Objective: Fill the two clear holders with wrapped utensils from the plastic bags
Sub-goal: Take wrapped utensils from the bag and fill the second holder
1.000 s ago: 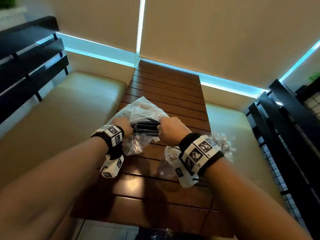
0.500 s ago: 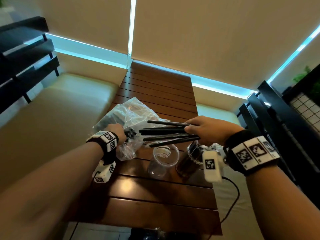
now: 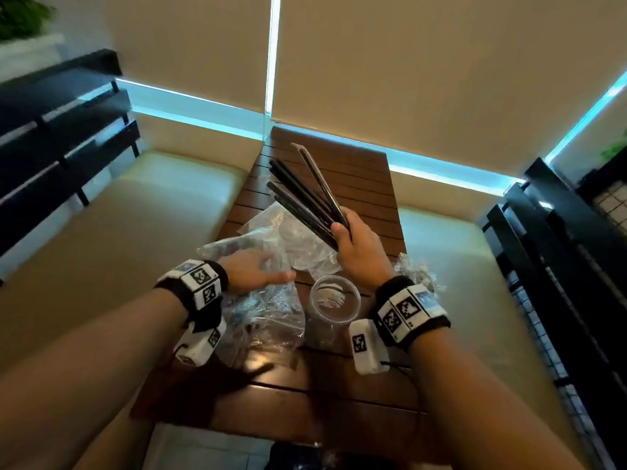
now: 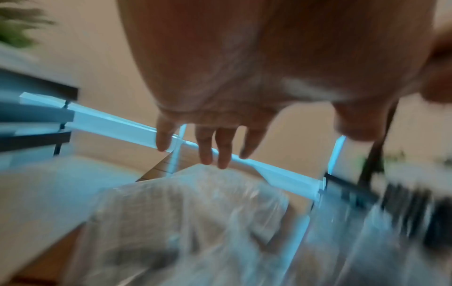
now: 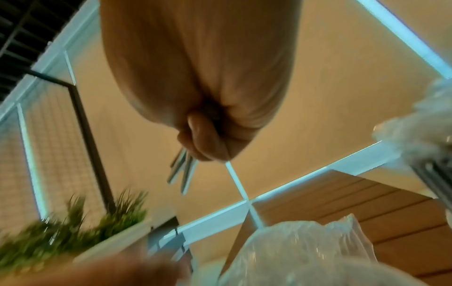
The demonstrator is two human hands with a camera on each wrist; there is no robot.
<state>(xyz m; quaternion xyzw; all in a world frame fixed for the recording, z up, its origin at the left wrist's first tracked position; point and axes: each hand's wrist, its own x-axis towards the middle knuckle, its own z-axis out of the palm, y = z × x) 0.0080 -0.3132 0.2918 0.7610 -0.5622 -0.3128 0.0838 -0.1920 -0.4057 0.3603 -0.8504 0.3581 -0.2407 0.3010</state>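
Note:
My right hand [image 3: 349,237] grips several black wrapped utensils [image 3: 305,195] by their near ends. They fan up and away over the table. In the right wrist view the right hand [image 5: 208,143] is a closed fist with the utensil ends [image 5: 183,174] poking out. My left hand [image 3: 258,269] is flat with fingers spread over the crumpled plastic bag [image 3: 271,232]. The left wrist view, blurred, shows straight fingers [image 4: 210,152] just above the bag [image 4: 186,212]. One empty clear holder [image 3: 334,300] stands between my wrists. The other holder is hidden.
The slatted wooden table [image 3: 356,184] is narrow, with cream bench cushions [image 3: 135,225] on both sides. A second crumpled plastic bag [image 3: 419,269] lies behind my right wrist. Black railings [image 3: 559,266] stand at right and left. A cable [image 3: 400,364] trails from the right wrist camera.
My right hand drew the utensil bundle out of the bag and swung it from level to pointing up and away. My left hand let go of the bag and flattened.

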